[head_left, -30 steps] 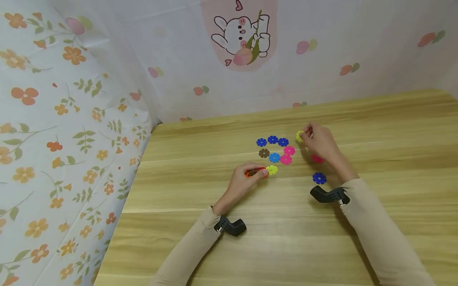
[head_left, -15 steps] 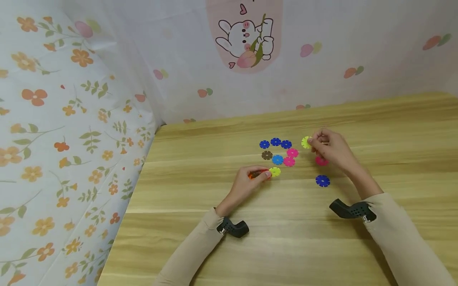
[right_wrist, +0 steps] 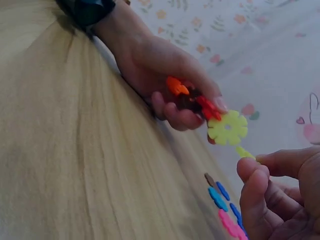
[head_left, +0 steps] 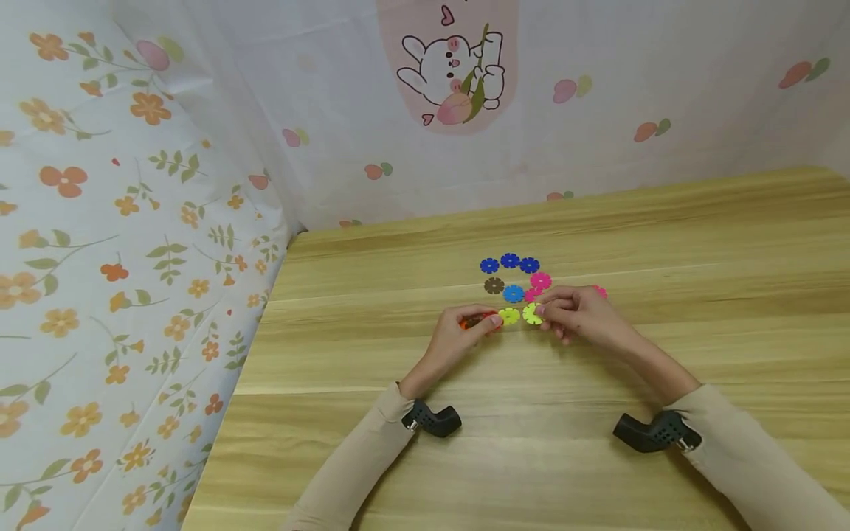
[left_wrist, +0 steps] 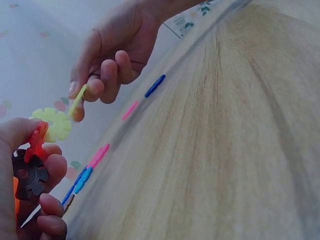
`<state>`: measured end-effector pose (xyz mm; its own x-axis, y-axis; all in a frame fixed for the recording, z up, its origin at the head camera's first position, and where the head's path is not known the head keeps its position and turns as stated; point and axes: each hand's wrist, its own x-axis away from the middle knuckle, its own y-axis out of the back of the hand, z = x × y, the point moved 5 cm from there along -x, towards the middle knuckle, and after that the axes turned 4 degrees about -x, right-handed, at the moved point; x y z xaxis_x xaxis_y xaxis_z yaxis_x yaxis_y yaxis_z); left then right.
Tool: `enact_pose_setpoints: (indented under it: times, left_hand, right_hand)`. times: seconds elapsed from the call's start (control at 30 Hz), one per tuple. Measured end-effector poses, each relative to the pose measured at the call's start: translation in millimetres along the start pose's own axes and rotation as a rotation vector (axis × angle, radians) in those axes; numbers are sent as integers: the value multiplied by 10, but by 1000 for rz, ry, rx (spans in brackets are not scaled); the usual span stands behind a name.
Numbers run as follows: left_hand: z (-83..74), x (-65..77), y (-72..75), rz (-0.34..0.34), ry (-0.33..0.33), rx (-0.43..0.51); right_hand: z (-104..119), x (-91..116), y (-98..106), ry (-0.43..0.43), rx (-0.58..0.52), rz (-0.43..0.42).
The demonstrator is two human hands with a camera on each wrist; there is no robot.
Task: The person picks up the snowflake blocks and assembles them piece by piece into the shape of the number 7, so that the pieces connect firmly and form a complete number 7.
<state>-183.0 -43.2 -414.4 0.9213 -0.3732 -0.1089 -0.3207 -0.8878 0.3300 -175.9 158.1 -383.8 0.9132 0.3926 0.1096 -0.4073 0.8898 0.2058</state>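
My left hand [head_left: 458,332] grips a small chain of joined snowflake discs. Its orange disc [right_wrist: 176,85], brown disc [left_wrist: 30,175] and red disc [left_wrist: 37,140] lie among the fingers. A yellow disc [left_wrist: 53,125] sticks out from the red one at the chain's free end. Between thumb and fingertips, my right hand [head_left: 587,317] pinches a second yellow disc [head_left: 532,314]. That disc is turned edge-on in the left wrist view, close to the chain's yellow disc. Whether the two yellow discs touch, I cannot tell. Both hands are raised above the table.
Beyond the hands on the wooden table [head_left: 531,450] lie several dark blue discs [head_left: 510,260], a brown disc [head_left: 493,285], a light blue disc [head_left: 513,293] and pink discs [head_left: 541,280]. Farther right, a pink disc [head_left: 600,292] shows partly behind the right hand. Patterned cloth [head_left: 319,88] borders the table.
My right hand has brought its yellow disc left and nearer to me, beside the chain. The right forearm now covers the near dark blue disc in the head view. My left hand stays nearly still.
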Motion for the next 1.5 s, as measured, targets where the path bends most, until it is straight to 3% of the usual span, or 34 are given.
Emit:
enact_pose_setpoints:
  times: [0.1, 0.33, 0.57, 0.97, 1.2, 1.5]
  left_hand:
    - [-19, 5, 2, 13, 4, -7]
    - [-310, 121, 75, 11, 4, -15]
    - [-301, 205, 110, 0, 26, -42]
    - [-298, 176, 116, 24, 7, -30]
    - [-335, 143, 94, 77, -33, 15]
    - [-379, 104, 61, 58, -82, 26]
  right_hand:
    - [1, -23, -53, 1, -14, 3]
    - [-25, -54, -108, 4, -41, -33]
    - [-59, -64, -187, -15, -65, -6]
    - [-41, -98, -243, 3, -34, 17]
    - [-27, -94, -259, 25, -56, 2]
    - [-3, -82, -270, 43, -69, -46]
